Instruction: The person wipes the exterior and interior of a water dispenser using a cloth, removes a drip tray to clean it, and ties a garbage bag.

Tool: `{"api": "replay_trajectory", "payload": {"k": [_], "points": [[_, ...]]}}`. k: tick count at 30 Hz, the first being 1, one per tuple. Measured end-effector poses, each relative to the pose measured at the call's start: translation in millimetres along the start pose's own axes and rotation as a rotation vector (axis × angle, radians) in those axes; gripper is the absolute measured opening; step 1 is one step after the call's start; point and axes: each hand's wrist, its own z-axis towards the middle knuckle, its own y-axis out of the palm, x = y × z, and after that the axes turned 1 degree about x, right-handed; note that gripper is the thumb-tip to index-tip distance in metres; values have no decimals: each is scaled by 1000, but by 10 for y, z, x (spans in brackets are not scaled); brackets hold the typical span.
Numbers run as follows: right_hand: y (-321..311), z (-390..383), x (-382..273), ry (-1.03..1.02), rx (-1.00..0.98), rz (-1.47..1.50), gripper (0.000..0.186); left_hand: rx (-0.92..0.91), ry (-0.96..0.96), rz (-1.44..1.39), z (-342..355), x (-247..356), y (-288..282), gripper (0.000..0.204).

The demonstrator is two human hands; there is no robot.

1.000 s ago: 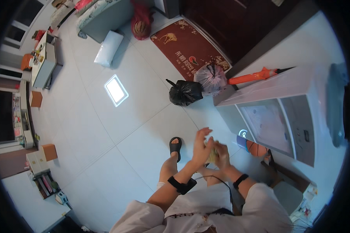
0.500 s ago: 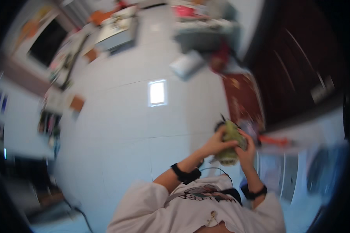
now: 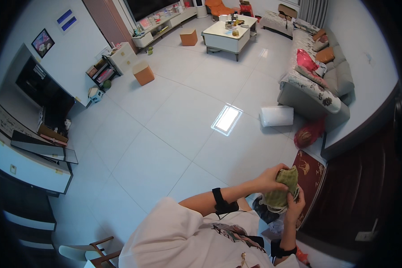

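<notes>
Standing over the white tiled floor [image 3: 165, 147], the person holds a soft olive-green cloth bundle [image 3: 283, 190] at chest height; it looks light and limp, best gripped by its edges. Left hand [image 3: 269, 177] wraps its top, right hand [image 3: 295, 206] pinches below. A white rectangular package [image 3: 277, 116] lies beside the grey sofa [image 3: 319, 96].

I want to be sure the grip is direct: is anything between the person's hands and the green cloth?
Nothing visible. The left hand grips the top of the green cloth and the right hand holds its lower side, both touching it directly above the red rug.
</notes>
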Motion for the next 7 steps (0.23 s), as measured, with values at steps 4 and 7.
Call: {"api": "replay_trajectory", "payload": {"k": [4, 7], "points": [[-62, 565, -77, 15, -42, 28, 36, 23, 10, 39, 541, 125, -97, 66], [-155, 979, -172, 2, -18, 96, 38, -39, -34, 8, 1044, 251, -121, 70]]}}
